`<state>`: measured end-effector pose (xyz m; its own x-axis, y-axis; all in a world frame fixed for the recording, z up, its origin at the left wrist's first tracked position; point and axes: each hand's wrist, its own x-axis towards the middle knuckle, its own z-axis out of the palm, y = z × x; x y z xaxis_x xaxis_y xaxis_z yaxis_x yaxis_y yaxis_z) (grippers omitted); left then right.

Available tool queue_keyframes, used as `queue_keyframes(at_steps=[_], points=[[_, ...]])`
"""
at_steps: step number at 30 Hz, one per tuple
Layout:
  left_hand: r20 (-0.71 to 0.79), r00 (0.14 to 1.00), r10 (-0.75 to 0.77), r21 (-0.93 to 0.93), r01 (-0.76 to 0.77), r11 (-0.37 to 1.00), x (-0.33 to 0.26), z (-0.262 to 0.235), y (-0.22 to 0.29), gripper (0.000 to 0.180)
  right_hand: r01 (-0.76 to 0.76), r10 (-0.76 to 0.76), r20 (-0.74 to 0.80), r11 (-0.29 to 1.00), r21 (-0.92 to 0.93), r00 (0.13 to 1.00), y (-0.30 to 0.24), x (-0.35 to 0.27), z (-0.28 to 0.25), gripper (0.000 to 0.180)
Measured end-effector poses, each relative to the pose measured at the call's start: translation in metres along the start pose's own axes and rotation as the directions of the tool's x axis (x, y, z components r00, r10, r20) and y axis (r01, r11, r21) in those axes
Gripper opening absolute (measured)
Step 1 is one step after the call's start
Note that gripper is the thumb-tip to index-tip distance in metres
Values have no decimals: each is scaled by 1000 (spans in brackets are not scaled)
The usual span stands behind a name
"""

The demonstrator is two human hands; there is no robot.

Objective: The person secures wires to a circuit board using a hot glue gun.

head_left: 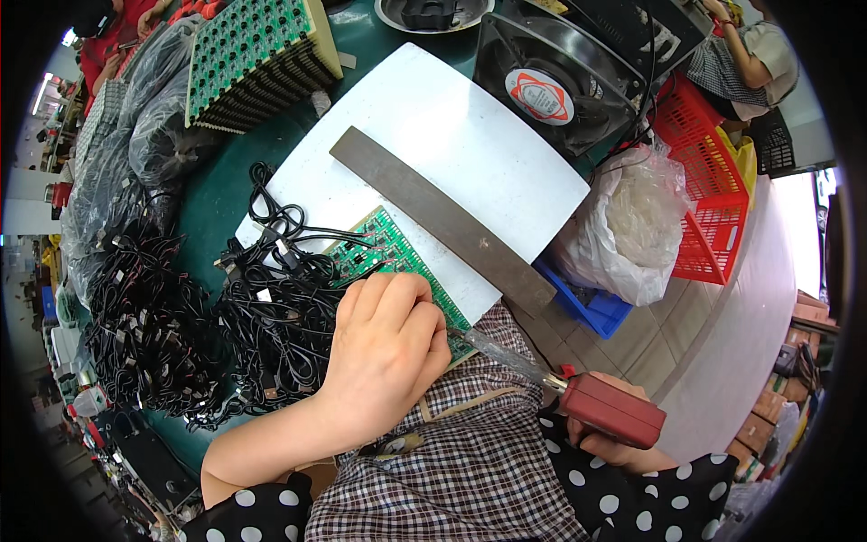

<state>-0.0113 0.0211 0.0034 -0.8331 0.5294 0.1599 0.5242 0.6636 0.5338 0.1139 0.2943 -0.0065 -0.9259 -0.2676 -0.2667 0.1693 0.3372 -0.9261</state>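
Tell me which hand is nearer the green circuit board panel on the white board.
Left. Your left hand is over the green circuit board panel; your right hand is off to its right, gripping the red-handled soldering iron.

Left hand (386,339) hides part of the board (390,242); handle (617,411) hides much of right hand (632,457); top edge cuts off the dish (476,13)
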Motion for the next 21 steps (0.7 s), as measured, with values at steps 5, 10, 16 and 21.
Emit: queue_keyframes(at_steps=[5,10,16,21], points=[[15,1000,-18,-10,18,1000,-1,-3,-3,17,-58,79,-69,962,266,994,-1,-8,4,52],[-6,999,-42,-12,42,999,-5,-5,-3,16,-107,129,-21,892,440,991,-14,2,2,52],[5,1000,-16,51,16,999,-6,4,1,12,-97,236,-241,874,476,941,18,-29,13,69],[-48,996,73,81,-69,994,-5,7,1,13,36,128,-350,904,426,928,23,-27,11,67]])
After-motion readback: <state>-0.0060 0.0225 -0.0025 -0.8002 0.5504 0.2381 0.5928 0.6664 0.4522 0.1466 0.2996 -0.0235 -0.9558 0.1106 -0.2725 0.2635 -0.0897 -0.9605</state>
